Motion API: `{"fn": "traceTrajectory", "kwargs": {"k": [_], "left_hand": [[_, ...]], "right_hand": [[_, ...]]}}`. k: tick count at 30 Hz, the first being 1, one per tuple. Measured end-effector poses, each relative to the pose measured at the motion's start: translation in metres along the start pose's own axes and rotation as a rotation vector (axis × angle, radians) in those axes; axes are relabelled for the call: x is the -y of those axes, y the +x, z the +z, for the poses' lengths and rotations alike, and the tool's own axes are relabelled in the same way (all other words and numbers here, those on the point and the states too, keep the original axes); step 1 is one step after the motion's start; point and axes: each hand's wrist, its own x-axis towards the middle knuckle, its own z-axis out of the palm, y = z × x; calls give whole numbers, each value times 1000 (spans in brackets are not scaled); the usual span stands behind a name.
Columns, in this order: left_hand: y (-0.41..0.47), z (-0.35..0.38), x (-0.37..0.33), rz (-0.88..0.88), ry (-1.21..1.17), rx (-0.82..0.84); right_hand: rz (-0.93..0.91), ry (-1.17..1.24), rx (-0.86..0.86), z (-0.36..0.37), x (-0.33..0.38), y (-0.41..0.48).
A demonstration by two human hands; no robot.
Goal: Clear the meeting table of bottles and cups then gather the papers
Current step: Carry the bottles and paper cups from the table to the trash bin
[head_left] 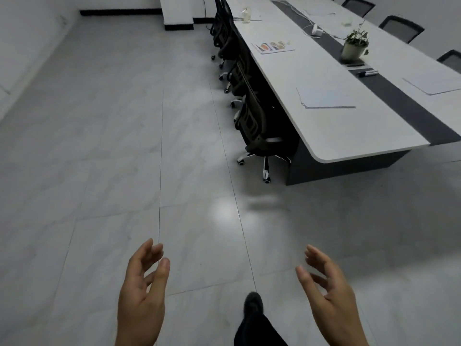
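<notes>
The long white meeting table (331,136) with a dark centre strip stretches away at the upper right. On it lie a white paper stack (324,98), another white sheet (434,84) across the strip, and a printed colour sheet (273,46). A clear bottle (245,15) stands far back near the left edge, and a small clear cup (346,22) sits further right. My left hand (142,293) and my right hand (329,295) hover over the floor at the bottom, fingers relaxed, palms facing each other, holding nothing, well short of the table.
Black office chairs (252,126) are tucked along the table's left side, and more stand on its far side (399,28). A potted plant (354,46), markers (368,72) and a white cable with adapter (315,29) sit on the centre strip. Grey tiled floor (124,146) spreads to the left. My dark shoe (253,305) shows below.
</notes>
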Motion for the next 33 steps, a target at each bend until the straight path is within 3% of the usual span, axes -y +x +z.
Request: {"fn": "traceTrajectory", "kwargs": {"k": [9,15,22,33], "left_hand": [[246,73,-23,25,66,73],[391,74,-61,59,50,-43],[566,75,-31,-13,-13,-203],[911,134,-82,21,30,56]], "right_hand": [[36,45,5,115,42,227],[-101,37,118,185,143,382],[-181,-22,204,306,207,548],[-57,-6,41,424,290,766]]}}
